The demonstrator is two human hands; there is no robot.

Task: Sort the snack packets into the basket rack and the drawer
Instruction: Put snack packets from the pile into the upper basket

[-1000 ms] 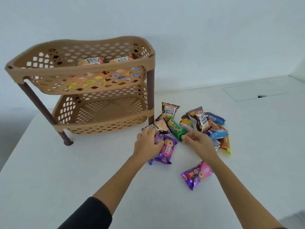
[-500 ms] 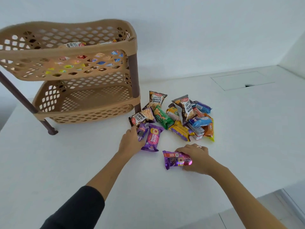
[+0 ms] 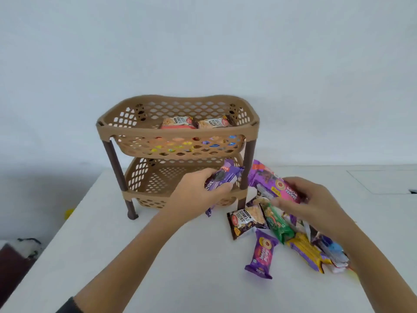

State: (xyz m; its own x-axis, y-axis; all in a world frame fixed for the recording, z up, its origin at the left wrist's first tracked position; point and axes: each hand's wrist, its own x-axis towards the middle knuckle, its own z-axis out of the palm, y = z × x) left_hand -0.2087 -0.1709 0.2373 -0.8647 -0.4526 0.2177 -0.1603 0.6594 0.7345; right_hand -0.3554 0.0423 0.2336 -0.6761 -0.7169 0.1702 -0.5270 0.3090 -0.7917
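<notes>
Leftmost, a tan two-tier basket rack (image 3: 178,141) is stood on the white counter (image 3: 112,256), with two peanut packets (image 3: 196,123) laid in its upper tier and other coloured packets seen through the mesh. At 5 o'clock of the rack, the left hand (image 3: 198,195) is held in front of the lower tier; its grip is curled round a purple packet (image 3: 222,179), which is pinched between thumb and fingers and raised off the counter, its far end pointing to 1 o'clock, toward the rack's right leg. At 3 o'clock of that hand, the right hand (image 3: 311,202) is closed on a purple-and-pink biscuit packet (image 3: 275,186), which is carried above the pile and juts to 10 o'clock from the fingers. Below and between the hands, at 6 o'clock, loose snack packets (image 3: 291,236) are heaped on the counter: a salted-peanuts pack, a green one, a yellow one, blue ones. A single purple pops packet (image 3: 261,254) is laid just beside the heap, at its 7 o'clock.
</notes>
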